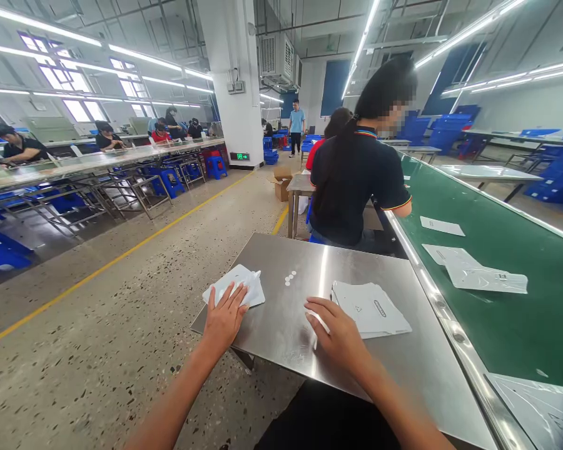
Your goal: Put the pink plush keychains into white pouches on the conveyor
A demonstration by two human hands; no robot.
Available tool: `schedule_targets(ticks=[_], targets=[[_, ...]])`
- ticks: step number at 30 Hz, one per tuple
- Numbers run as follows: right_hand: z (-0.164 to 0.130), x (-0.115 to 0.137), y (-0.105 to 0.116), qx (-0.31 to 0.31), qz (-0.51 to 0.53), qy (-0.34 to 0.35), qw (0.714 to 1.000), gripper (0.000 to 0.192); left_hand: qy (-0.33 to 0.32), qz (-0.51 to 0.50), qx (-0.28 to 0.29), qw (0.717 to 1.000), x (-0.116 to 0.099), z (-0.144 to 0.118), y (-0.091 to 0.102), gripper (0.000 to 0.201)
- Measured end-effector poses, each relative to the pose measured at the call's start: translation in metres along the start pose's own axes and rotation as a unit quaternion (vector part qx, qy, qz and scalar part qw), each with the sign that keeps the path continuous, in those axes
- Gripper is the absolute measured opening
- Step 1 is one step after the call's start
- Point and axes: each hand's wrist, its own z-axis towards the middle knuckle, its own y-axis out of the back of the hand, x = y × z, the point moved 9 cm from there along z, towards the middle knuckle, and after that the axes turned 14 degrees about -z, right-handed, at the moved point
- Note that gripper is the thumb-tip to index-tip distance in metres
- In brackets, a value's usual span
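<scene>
My left hand (225, 315) lies with fingers stretched over a crumpled white piece, perhaps thin plastic or cloth, on top of a flat white packet (256, 295) at the left edge of the metal table. My right hand (338, 328) is curled, thumb and fingers around a small white item (319, 322) whose kind I cannot make out. Beside it, to the right, sits a stack of flat white printed packets (370, 306). Several small round white pieces (289, 279) lie on the table between my hands, a little farther off.
The metal table (272, 250) adjoins a green conveyor belt (478, 319) with a metal rail (443, 306). White printed packets (483, 272) lie on the belt. A person in a dark shirt (361, 181) sits just ahead. An open cardboard box (282, 184) stands on the floor beyond.
</scene>
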Motion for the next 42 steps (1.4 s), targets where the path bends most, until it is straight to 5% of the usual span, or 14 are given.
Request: schedule_targets(ticks=[3,5,10,13,16,19,22,28,31,36,39,42], targets=[[0.016,0.028,0.007,-0.013,0.017,0.031,0.999,0.036,-0.06,-0.109,0.055,0.991,-0.037,-0.011,0.012,0.042],[0.02,0.049,0.008,0.02,0.027,0.08,0.996,0.031,-0.022,-0.252,0.141,0.957,-0.056,-0.021,0.009,0.041],[0.01,0.071,-0.012,0.179,0.028,0.134,0.974,0.019,0.194,-0.578,0.283,0.74,-0.078,-0.052,-0.033,0.063],[0.019,0.063,-0.033,0.227,0.078,0.133,0.962,0.018,0.328,-0.651,0.219,0.648,-0.062,-0.068,-0.065,0.059],[0.047,0.025,-0.061,0.203,0.035,0.055,0.977,0.033,0.449,-0.684,0.108,0.565,-0.038,-0.087,-0.087,0.059],[0.061,-0.011,-0.09,0.176,-0.125,-0.013,0.976,0.048,0.508,-0.706,0.012,0.493,-0.021,-0.101,-0.088,0.061],[0.047,-0.01,-0.111,0.195,-0.182,0.024,0.963,0.058,0.513,-0.726,-0.073,0.452,-0.005,-0.104,-0.073,0.06],[-0.028,0.03,-0.075,0.187,-0.165,0.117,0.961,0.065,0.511,-0.716,-0.114,0.461,0.011,-0.099,-0.055,0.055],[-0.064,0.044,-0.051,0.134,-0.168,0.144,0.966,0.051,0.486,-0.716,-0.101,0.491,0.008,-0.089,-0.054,0.063],[-0.097,0.056,-0.034,0.014,-0.098,0.182,0.978,0.038,0.417,-0.662,-0.073,0.618,-0.004,-0.068,-0.05,0.05],[-0.082,0.039,-0.008,-0.054,0.009,0.06,0.997,0.026,0.359,-0.618,0.009,0.699,-0.028,-0.054,-0.055,0.042],[-0.053,0.018,0.027,-0.067,0.122,-0.093,0.986,0.015,0.278,-0.559,0.074,0.778,-0.059,-0.041,-0.055,0.029]])
